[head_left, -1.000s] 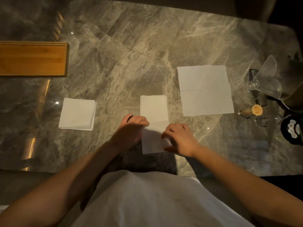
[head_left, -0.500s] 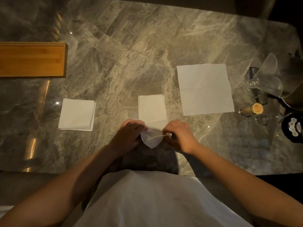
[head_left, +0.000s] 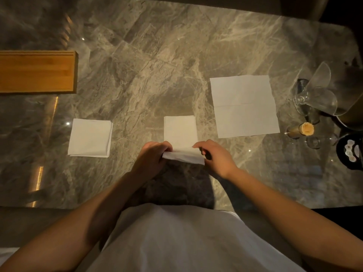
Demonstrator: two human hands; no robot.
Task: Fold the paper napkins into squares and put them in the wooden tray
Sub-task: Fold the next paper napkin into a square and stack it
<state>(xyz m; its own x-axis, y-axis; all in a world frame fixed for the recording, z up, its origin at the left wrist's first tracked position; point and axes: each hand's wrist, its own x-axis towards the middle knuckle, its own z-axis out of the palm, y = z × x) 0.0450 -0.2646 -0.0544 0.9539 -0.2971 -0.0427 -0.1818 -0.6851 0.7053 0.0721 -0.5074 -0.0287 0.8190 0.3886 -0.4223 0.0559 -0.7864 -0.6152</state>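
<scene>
Where left hand (head_left: 151,159) and right hand (head_left: 217,159) fingers (head_left: 198,145) pinch, the napkin (head_left: 180,130) edge is raised.

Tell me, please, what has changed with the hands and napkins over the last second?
The left hand and right hand, which pressed the middle napkin flat, now pinch its near edge and have lifted it, rolling it away from the person. The folded napkin on the left, the open napkin on the right and the wooden tray stayed put.
</scene>
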